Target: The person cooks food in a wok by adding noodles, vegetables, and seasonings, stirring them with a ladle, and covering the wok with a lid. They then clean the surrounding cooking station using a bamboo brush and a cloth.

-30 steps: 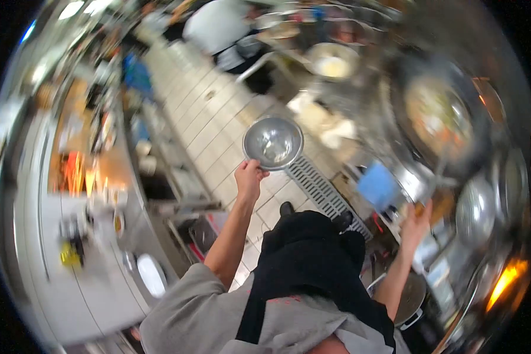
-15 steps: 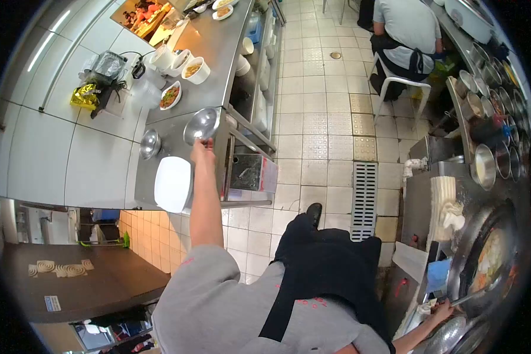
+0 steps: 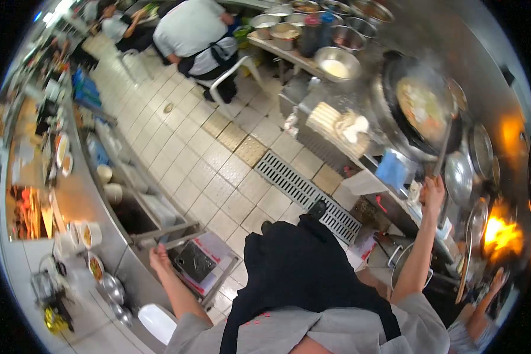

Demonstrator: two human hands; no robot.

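My right hand (image 3: pixel 433 193) is closed round the long handle of a ladle (image 3: pixel 445 144), whose head is down in a black wok (image 3: pixel 389 88). Steaming, soupy food with pale and orange pieces (image 3: pixel 422 109) fills the wok. On the other side, my left hand (image 3: pixel 160 259) is over the edge of the steel counter, slightly blurred, fingers loosely apart and nothing visible in them. Close to it on the counter are a metal bowl (image 3: pixel 113 289), a second metal bowl (image 3: pixel 122 315) and a white rectangular plate (image 3: pixel 157 323).
Flames (image 3: pixel 502 233) burn at the right, near another person's hand (image 3: pixel 498 282). Bowls of ingredients (image 3: pixel 337 64) stand beyond the wok, near folded cloths (image 3: pixel 336 124). A co-worker sits on a white chair (image 3: pixel 230 76). A floor drain grate (image 3: pixel 307 194) lies ahead.
My view has swung right toward the stove. My left hand has let go of the metal bowl, which stays on the counter. My right hand still holds the ladle.
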